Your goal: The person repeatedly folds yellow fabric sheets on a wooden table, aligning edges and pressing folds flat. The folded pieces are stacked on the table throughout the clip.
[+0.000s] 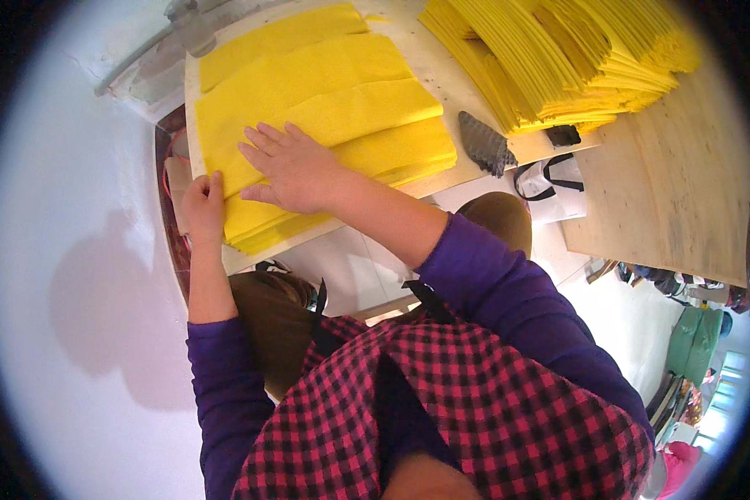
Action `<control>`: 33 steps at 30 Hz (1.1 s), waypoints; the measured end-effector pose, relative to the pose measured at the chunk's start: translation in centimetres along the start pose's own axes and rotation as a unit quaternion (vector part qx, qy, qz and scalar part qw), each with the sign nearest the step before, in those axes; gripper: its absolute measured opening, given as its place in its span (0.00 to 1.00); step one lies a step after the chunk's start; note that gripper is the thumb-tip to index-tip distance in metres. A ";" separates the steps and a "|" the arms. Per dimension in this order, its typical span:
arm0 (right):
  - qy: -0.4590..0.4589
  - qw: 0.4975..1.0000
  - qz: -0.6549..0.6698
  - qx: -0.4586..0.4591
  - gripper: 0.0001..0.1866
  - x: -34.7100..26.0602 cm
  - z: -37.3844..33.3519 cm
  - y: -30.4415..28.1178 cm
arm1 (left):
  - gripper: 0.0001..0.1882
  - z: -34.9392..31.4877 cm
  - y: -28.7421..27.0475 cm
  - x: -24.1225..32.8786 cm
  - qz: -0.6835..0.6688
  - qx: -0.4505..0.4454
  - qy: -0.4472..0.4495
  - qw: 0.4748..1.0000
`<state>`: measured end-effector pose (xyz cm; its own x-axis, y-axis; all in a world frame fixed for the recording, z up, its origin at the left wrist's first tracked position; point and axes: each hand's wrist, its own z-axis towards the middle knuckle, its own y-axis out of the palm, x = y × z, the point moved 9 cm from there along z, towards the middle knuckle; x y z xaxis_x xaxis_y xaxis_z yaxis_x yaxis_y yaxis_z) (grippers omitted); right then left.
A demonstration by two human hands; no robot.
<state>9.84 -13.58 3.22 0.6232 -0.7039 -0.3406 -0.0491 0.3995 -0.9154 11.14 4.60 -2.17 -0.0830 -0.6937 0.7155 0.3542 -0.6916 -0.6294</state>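
Right hand [293, 173], spread wide, should press yellow cloth [350, 112] evenly while left hand [203, 210] curls at its left edge, hold unclear.

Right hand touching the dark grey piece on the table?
No, the right hand is spread over the yellow sheets, with the dark grey piece lying apart to its right.

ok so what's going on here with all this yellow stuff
A person's right hand lies spread on yellow sheets on a table. The left hand is at their left edge; whether it grips them is unclear. Another yellow stack lies to the right, a grey piece between.
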 end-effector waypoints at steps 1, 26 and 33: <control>0.007 1.000 -0.002 -0.026 0.40 0.1 -0.1 0.8 | 0.21 -0.1 -0.1 0.1 -0.001 0.002 0.005 1.000; 0.256 0.958 -0.124 -0.040 0.43 16.7 -8.2 -3.4 | 0.12 0.7 -4.3 8.3 0.129 0.054 0.127 0.982; 0.248 0.959 -0.134 -0.022 0.42 16.6 -8.1 -3.6 | 0.26 -5.8 11.3 20.1 0.131 -0.152 0.271 0.941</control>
<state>13.99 -31.49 -0.89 0.1706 -0.9750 -0.1423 0.0221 0.1481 -0.9887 8.04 -18.33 3.32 -0.5219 -0.7927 0.3150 0.1525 -0.4501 -0.8799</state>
